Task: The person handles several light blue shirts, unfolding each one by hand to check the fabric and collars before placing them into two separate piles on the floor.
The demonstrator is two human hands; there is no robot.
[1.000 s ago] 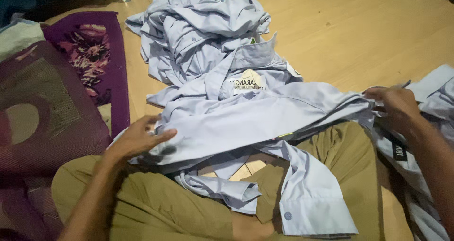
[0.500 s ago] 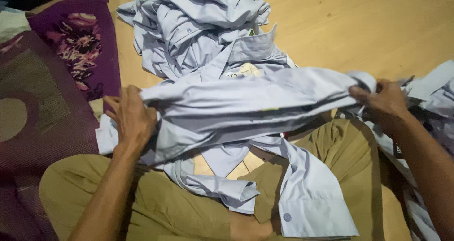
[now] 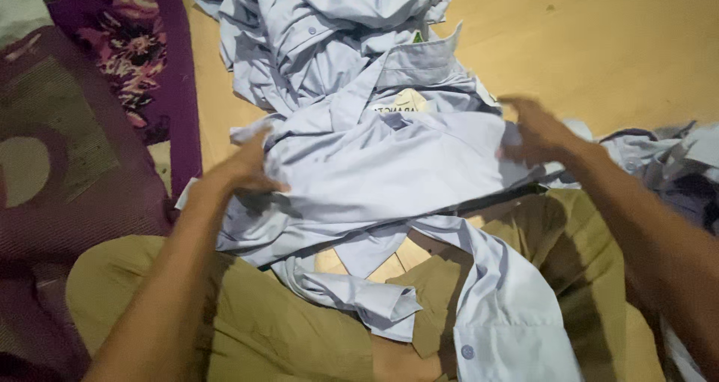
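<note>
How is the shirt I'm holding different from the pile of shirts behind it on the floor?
The held shirt is stretched flat between the left hand and right hand over the lap; the pile of shirts lies crumpled and untouched on the wooden floor. The held shirt is one garment, the pile several. Both are pale blue-grey.

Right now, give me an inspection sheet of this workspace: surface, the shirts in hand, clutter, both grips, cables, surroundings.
Surface: wooden floor, bare at upper right.
Job's things: pale blue shirt spread across the lap, one sleeve trailing over the khaki trousers.
Clutter: pile of shirts of the same colour behind it; more cloth at the right edge.
Grips: left hand pinches the shirt's left edge; right hand at its right edge, blurred, grip unclear.
Cables: nothing seen.
Surroundings: purple patterned mat on the left.
</note>
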